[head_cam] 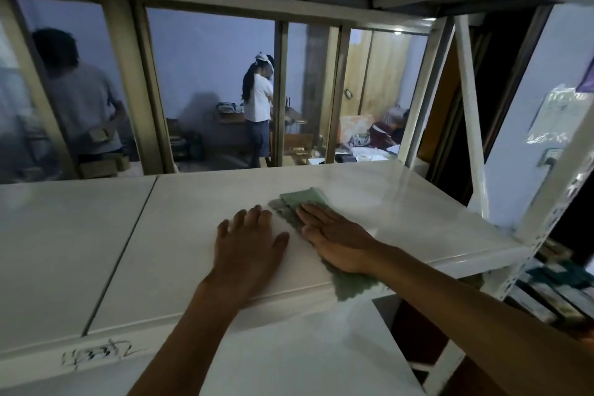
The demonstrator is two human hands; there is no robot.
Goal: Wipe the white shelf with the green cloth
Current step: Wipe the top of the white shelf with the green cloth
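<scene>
The white shelf [180, 235] is a flat glossy board in a white metal rack, seen from above. The green cloth [303, 196] lies spread on its right half, and one corner hangs over the front edge. My right hand [334, 235] lies flat on the cloth with fingers stretched out, pressing it down. My left hand [249, 244] rests palm down on the bare shelf just left of the cloth, fingers spread, holding nothing.
A slotted white upright [546, 219] and a diagonal brace [471, 125] stand at the shelf's right end. Another white shelf [289, 347] lies below. Behind the shelf is a window frame; two people stand in the room beyond. Boxes [553, 292] sit lower right.
</scene>
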